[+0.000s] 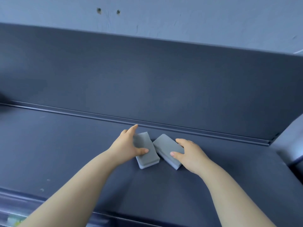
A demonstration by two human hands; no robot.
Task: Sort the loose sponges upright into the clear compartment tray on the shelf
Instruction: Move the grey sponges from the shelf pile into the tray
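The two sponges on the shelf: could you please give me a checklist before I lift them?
1. Left hand grips left sponge: cannot tell, blurred.
2. Right hand grips right sponge: ok, pinched across its width.
3. Sponges apart: not ok, corners meet.
4. Sponges upright: not ok, both flat on shelf.
5. Tray located: cannot tell, not clearly visible.

dark shelf (65, 145), left sponge (150, 158) and right sponge (165, 145) flat on it, corners touching
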